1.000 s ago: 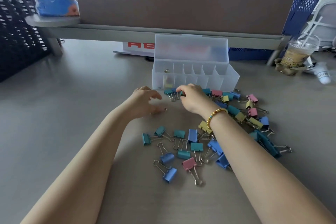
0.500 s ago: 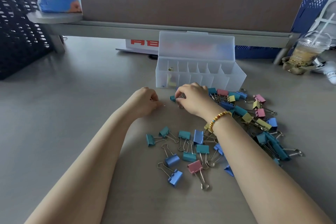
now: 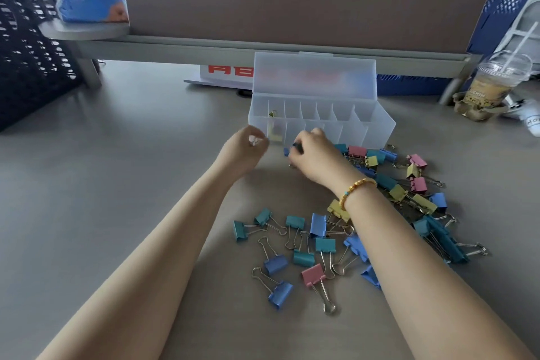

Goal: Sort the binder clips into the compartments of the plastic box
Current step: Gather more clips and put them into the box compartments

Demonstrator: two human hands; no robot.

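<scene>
Dozens of binder clips (image 3: 304, 245), assorted teal, blue, pink and yellow, lie loose on the grey desk (image 3: 131, 184) in two drifts: one near the desk's front edge between the forearms, one trailing right from the plastic box (image 3: 377, 131) toward the right edge.

Item: plastic box, translucent, lid hinged upright, a row of narrow compartments. One yellow clip (image 3: 274, 133) sits in the second compartment from the left; the others look unfilled, though the frosted walls blur the view.

Item: left hand (image 3: 244, 152), just beside the box's left front corner, fingers curled round something small and shiny, probably a wire handle; the object is too blurred to name.

Item: right hand (image 3: 314, 155), in front of the box, fingers curled over a blue clip (image 3: 286, 151) whose end shows at the fingertips.

Handling, by judgement: clips are light, rigid painted steel with a stiff spring, smooth-bodied and apt to skid on the desk. Wire handles swing freely and snag neighbours in the pile, so lifting by a handle may drag others along. Best purchase is a pinch across the coloured body's flat sides, or both handles folded together.

Also present: iced drink cup (image 3: 493, 88) at the far right, black mesh basket (image 3: 29, 47) at the far left.
</scene>
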